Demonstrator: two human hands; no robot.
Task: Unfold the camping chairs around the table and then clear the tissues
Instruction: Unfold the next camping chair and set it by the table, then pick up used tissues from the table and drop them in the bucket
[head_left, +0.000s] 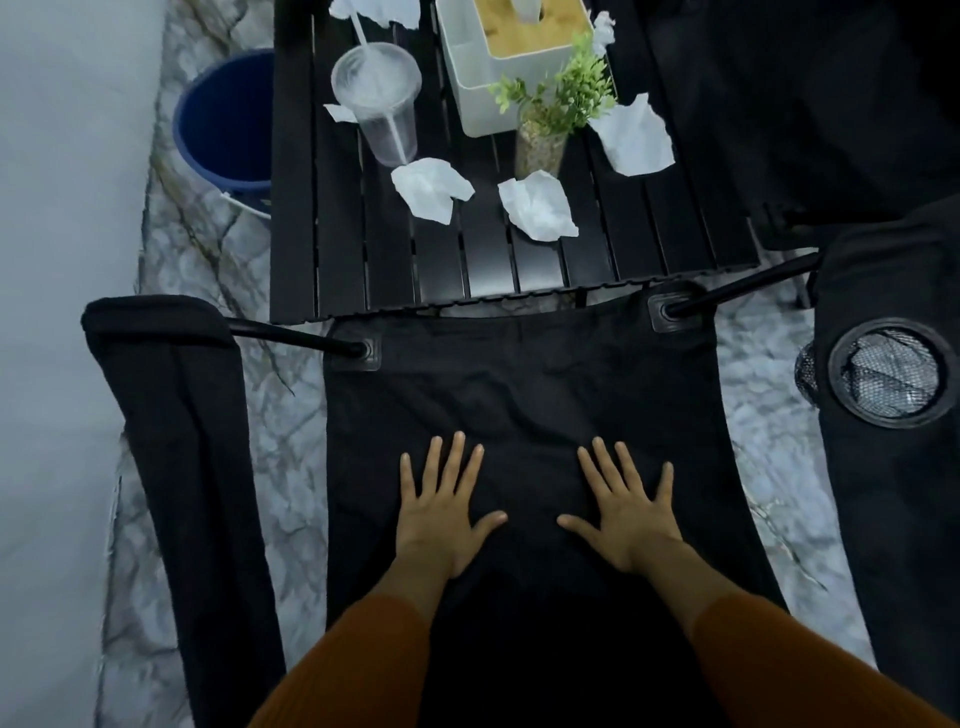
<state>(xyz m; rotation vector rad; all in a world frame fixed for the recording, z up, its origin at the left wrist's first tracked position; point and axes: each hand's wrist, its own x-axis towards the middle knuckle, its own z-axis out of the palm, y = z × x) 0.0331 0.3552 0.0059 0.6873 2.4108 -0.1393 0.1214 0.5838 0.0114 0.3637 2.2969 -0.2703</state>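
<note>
A black camping chair (519, 384) stands spread open below me, its seat fabric stretched flat. My left hand (441, 512) and my right hand (626, 512) lie flat on the seat, palms down, fingers apart, holding nothing. The left armrest (171, 415) and the right armrest with a mesh cup holder (891, 382) flank the seat. Just beyond it is a black slatted table (467, 265). Several crumpled white tissues lie on the table, among them a tissue (430, 189) by the cup, a tissue (537, 205) in the middle and a tissue (635, 136) at the right.
On the table stand a clear plastic cup with a straw (382, 104), a white tissue box (511, 57) and a small green plant in a jar (545, 130). A blue bucket (228, 119) sits on the marble floor left of the table. Black chair fabric (805, 104) fills the upper right.
</note>
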